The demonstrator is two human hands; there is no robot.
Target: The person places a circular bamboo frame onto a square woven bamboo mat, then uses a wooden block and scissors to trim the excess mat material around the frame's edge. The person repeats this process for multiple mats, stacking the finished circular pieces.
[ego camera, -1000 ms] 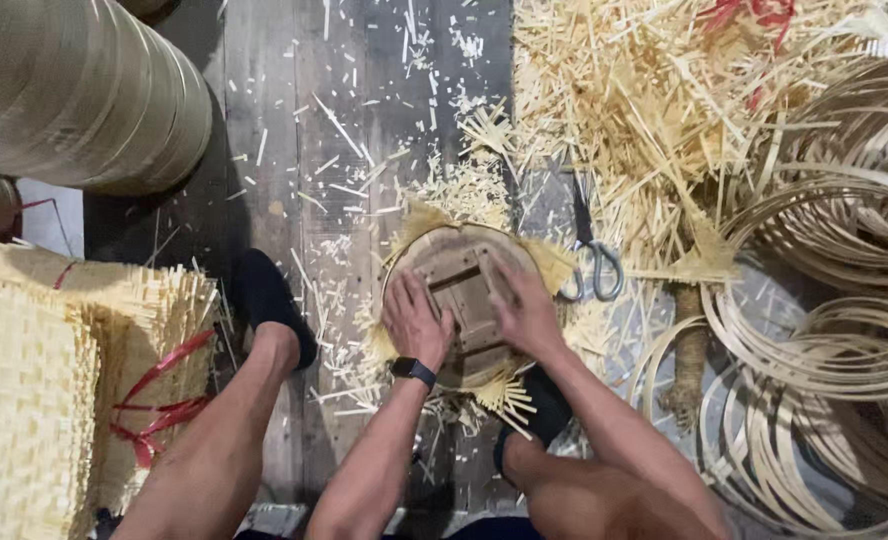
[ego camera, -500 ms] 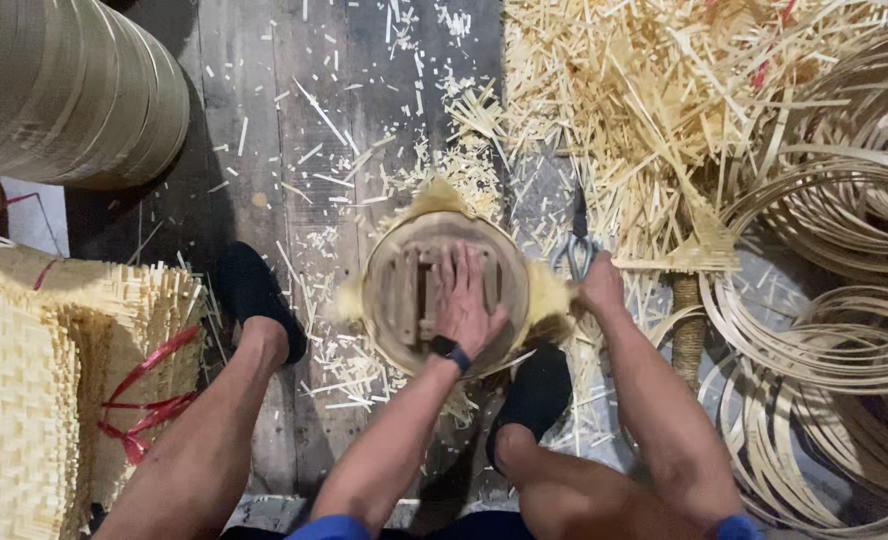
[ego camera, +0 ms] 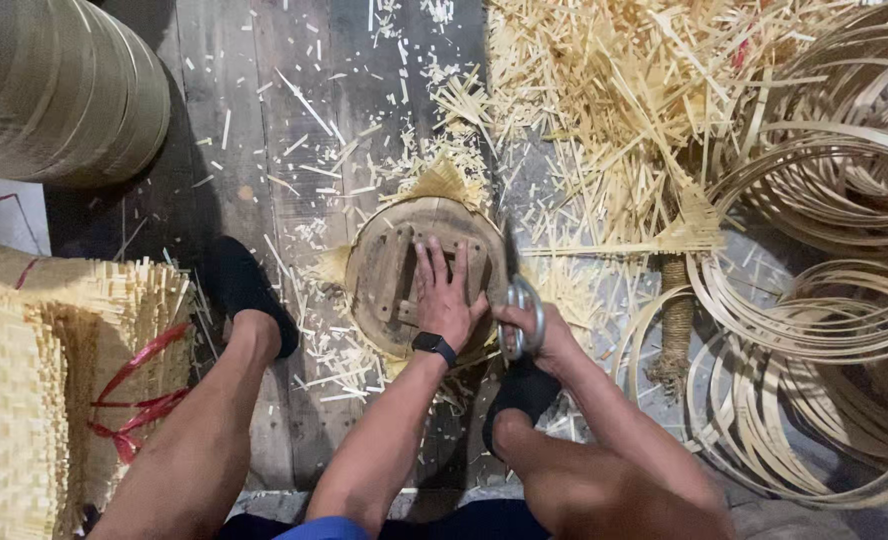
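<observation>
A round wooden disc form (ego camera: 389, 265) lies on the plank floor over a woven bamboo piece whose frayed yellow edges (ego camera: 446, 182) stick out around it. My left hand (ego camera: 446, 297), with a black wristband, presses flat on the disc with fingers spread. At the disc's right edge, my right hand (ego camera: 542, 335) grips the metal handles of a pair of scissors (ego camera: 520, 312). The blades run up along the disc's rim and are mostly hidden.
Coiled bamboo hoops (ego camera: 824, 250) fill the right side. Loose bamboo strips and trimmings (ego camera: 604, 110) cover the floor above. Stacked woven mats (ego camera: 34, 400) tied with red ribbon lie at left, a large stack of rings (ego camera: 54, 90) upper left. My black-shoed feet (ego camera: 244, 290) flank the disc.
My right hand left the disc, reached right to the scissors on the floor, and now holds them at the disc's edge. My left hand shifted onto the disc's centre.
</observation>
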